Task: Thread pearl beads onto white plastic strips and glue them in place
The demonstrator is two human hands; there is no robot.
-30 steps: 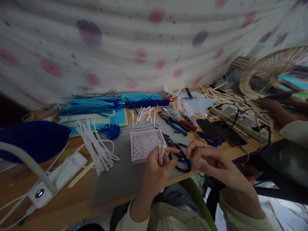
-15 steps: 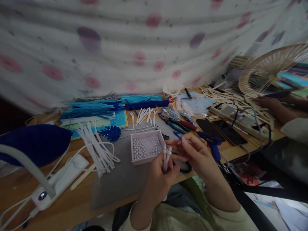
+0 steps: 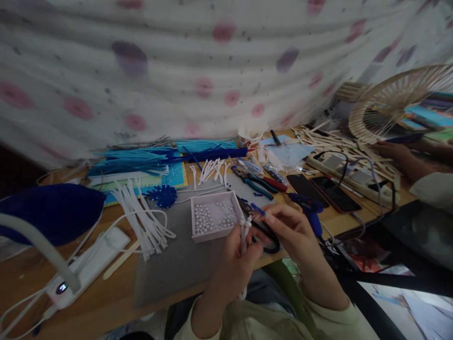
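Observation:
My left hand is closed round white pipe-cleaner stems tipped with pearl beads. A short blue pipe-cleaner piece is pinched between the fingertips of my right hand, just right of the beads. Beside my left hand stands a pale pink box of loose pearl beads. Black-handled scissors lie on the table, partly hidden behind both hands. More short blue pieces rest beyond my right hand.
White pipe cleaners, a blue fluffy ball and bead-tipped white stems lie around the grey mat. Pliers, a glue gun, phones and a power strip are rightward. Another person's hand is at far right.
My right hand has brought the blue piece lower and slightly left, closer to the beaded tips. Its fingers have drawn together, uncovering more of the scissors. My left hand stays nearly still.

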